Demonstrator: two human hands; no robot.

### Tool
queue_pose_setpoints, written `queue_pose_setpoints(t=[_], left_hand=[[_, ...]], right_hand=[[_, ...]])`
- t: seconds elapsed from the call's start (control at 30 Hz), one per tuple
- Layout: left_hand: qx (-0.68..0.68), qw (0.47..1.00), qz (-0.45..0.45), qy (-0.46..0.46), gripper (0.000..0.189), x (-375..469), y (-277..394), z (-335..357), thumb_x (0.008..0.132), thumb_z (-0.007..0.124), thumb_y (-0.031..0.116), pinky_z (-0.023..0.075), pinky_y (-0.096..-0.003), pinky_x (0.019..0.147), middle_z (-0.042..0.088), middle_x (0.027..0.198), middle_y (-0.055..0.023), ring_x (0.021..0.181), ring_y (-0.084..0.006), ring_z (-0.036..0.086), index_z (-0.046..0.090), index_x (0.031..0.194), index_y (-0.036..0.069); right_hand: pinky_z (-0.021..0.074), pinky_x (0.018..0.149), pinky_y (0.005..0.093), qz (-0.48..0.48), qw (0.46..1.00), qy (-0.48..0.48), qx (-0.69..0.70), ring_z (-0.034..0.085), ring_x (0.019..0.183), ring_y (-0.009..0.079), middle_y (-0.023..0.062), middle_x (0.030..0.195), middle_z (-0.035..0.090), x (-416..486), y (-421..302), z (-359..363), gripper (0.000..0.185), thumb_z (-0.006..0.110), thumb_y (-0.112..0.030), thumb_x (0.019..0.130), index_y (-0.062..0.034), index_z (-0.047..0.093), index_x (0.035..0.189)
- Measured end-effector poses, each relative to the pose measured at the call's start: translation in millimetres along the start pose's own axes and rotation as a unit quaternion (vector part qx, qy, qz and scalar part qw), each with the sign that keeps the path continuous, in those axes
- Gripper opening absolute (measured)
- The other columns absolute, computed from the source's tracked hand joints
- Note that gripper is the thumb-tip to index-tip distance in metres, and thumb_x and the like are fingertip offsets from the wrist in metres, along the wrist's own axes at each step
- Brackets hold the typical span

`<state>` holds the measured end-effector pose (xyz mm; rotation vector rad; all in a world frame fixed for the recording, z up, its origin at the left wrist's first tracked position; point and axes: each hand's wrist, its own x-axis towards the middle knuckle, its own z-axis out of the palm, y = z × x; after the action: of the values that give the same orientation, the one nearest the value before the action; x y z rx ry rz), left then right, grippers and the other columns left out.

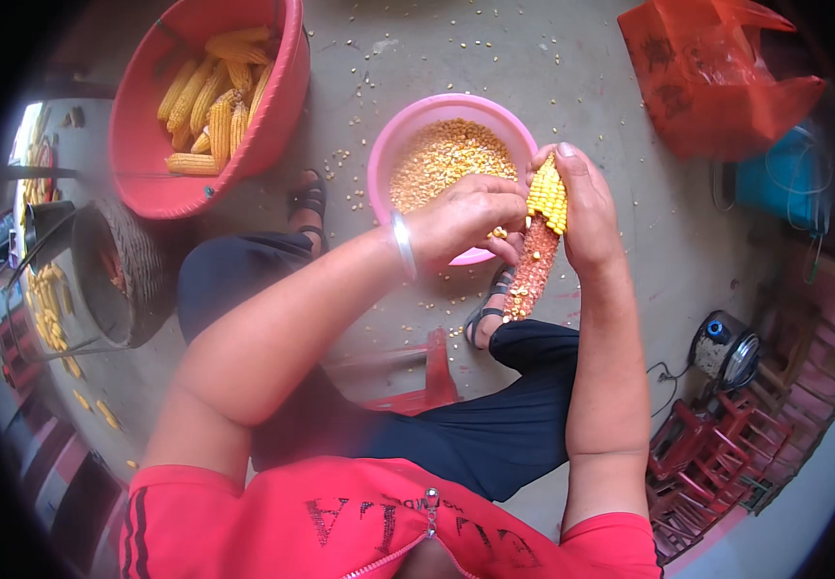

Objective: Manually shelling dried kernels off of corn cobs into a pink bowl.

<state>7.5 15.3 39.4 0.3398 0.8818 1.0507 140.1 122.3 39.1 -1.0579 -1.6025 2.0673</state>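
Observation:
An ear of dried corn (542, 224) is held tilted over the right edge of a pink plastic basin (381, 155). Yellow kernels cover its upper end, while the lower part is mostly bare reddish cob with a few kernels left on it. My right hand (591, 206) grips the upper end from the right. My left hand (479, 217), with a silver bangle at the wrist, touches the cob's left side, and some loose kernels lie among its bent fingers. Inside the basin is a heap of loose corn kernels (454, 159).
A large red tub (135, 145) with several corn ears (207, 94) stands at the upper left, above a woven basket (146, 268). Kernels are scattered over the floor. A red plastic bag (707, 87), an electric cooker (725, 351) and small red stools (707, 449) are at the right.

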Motion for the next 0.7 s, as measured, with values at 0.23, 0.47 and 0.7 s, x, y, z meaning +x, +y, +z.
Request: queue_pose_setpoints(t=[0.23, 0.47, 0.7], left_hand=[[0.057, 0.998, 0.024, -0.015, 0.033, -3, 1, 3, 0.086, 0.056, 0.019, 0.0519, -0.0241, 0.074, 0.062, 0.099, -0.0069, 0.088, -0.0106, 0.060, 0.056, 0.110, -0.004], [0.026, 0.999, 0.028, -0.019, 0.031, -3, 3, 4, 0.087, 0.057, 0.020, 0.0527, -0.0251, 0.072, 0.062, 0.096, -0.0067, 0.083, -0.0106, 0.061, 0.057, 0.107, -0.003], [0.101, 0.993, 0.054, -0.002, 0.023, 3, -15, 5, 0.087, 0.048, 0.011, 0.0528, -0.0253, 0.071, 0.063, 0.090, -0.0062, 0.079, -0.0107, 0.061, 0.059, 0.103, -0.003]], right_hand=[[0.0437, 0.067, 0.0236, -0.010, 0.999, -0.005, 0.031, 0.053, 0.072, 0.0096, 0.0048, 0.081, 0.055, -2, -7, 1, 0.033, 0.036, -0.031, 0.097, -0.0035, 0.053, 0.092], [0.0425, 0.066, 0.0231, -0.027, 0.998, 0.003, 0.059, 0.052, 0.071, 0.0085, 0.0032, 0.079, 0.055, -5, -10, 3, 0.033, 0.037, -0.033, 0.098, -0.0044, 0.053, 0.091], [0.0420, 0.065, 0.0231, -0.082, 0.991, -0.018, -0.108, 0.051, 0.070, 0.0080, 0.0030, 0.078, 0.055, -3, 2, 3, 0.032, 0.037, -0.032, 0.098, -0.0045, 0.053, 0.092]])
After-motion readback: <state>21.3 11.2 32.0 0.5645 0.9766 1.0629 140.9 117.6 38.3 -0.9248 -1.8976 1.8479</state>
